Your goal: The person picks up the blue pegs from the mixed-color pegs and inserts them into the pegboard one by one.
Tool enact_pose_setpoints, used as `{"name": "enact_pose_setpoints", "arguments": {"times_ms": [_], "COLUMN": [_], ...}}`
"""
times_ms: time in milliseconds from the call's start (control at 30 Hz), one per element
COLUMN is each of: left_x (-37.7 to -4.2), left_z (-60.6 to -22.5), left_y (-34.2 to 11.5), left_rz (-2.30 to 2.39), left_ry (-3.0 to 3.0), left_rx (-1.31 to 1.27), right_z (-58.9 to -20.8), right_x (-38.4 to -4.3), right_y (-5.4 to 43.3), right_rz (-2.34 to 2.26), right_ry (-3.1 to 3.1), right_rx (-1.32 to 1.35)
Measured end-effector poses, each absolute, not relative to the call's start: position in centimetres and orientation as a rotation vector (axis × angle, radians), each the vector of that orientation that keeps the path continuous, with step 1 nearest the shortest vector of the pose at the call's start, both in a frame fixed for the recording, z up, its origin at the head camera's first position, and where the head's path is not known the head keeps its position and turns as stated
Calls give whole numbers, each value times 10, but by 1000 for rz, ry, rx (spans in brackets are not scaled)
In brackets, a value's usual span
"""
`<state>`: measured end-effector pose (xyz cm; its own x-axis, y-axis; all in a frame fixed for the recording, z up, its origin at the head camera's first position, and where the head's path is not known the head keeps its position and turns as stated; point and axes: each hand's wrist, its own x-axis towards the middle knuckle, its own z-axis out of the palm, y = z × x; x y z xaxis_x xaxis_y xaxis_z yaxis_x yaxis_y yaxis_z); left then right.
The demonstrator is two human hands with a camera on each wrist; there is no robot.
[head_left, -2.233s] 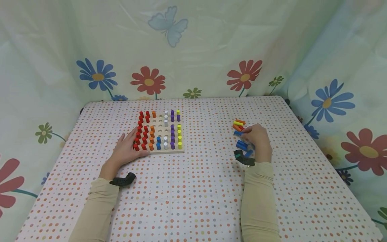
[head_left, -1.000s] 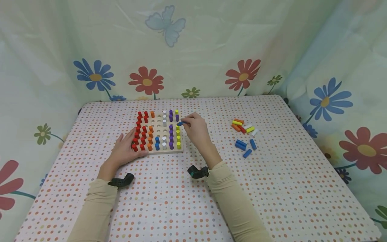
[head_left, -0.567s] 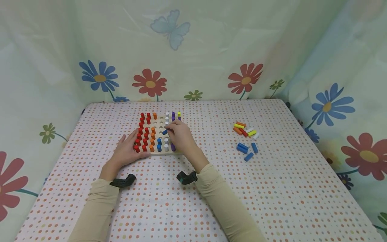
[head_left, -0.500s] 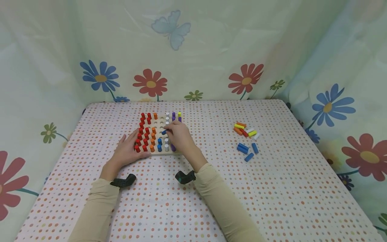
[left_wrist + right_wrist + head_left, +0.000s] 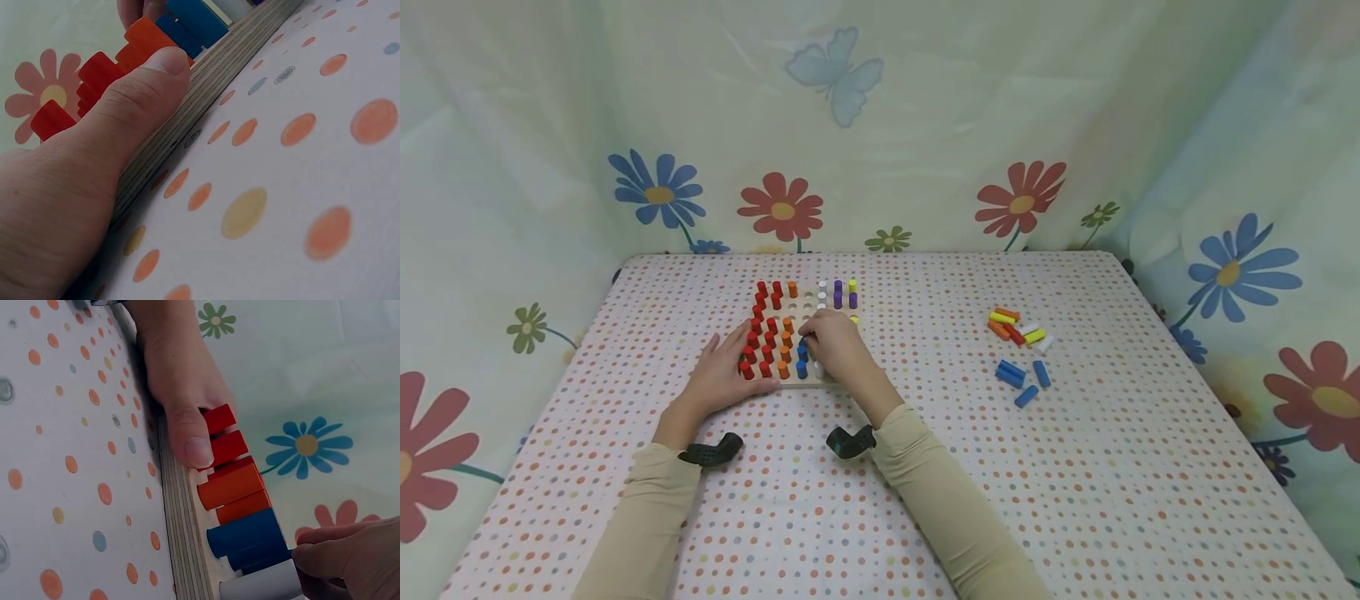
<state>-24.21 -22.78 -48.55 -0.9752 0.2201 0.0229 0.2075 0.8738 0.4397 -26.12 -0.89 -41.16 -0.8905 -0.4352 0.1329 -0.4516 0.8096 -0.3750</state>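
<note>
A wooden pegboard [image 5: 790, 384] carries rows of upright red, orange, blue, white, purple and yellow pegs. My left hand [image 5: 721, 373] grips its near left corner, the thumb lying along the front edge beside the red and orange pegs [image 5: 134, 47]. Over the blue row, my right hand [image 5: 842, 346] pinches a blue peg [image 5: 803, 340] between thumb and fingertips, just behind two standing blue pegs [image 5: 247, 536]. In the right wrist view those fingertips are right at the blue row, beside a white peg [image 5: 262, 583]. Part of the purple and yellow rows is hidden under the right hand.
Several loose blue pegs [image 5: 1027, 396] lie on the dotted tablecloth [image 5: 925, 467] to the right. Behind them is a small pile of orange, yellow, red and white pegs [image 5: 1013, 334]. A flowered curtain [image 5: 940, 125] hangs around the table's back and sides.
My right hand has carried a blue peg from the loose pegs on the right across to the board and lowered it at the blue row. The left hand has stayed on the board's corner.
</note>
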Motion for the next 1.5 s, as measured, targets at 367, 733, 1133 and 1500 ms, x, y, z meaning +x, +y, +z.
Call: {"name": "enact_pose_setpoints", "arguments": {"times_ms": [367,733,1133,1500], "left_x": [-242,-243,-241,-242], "left_z": [-482,-480,-482,-485], "left_y": [-225,-222,-224,-228], "left_rz": [708,696,688,680], "left_ry": [3009,2989,2983,2996], "left_rx": [375,376,343,337], "right_z": [-410,-417,-419,-394], "right_x": [-261,-260,-258,-257], "right_y": [-8,-9,-13,7], "right_rz": [571,522,570,756], "right_ry": [-2926,-2855,-2904,-2818], "right_rx": [713,750,705,607]}}
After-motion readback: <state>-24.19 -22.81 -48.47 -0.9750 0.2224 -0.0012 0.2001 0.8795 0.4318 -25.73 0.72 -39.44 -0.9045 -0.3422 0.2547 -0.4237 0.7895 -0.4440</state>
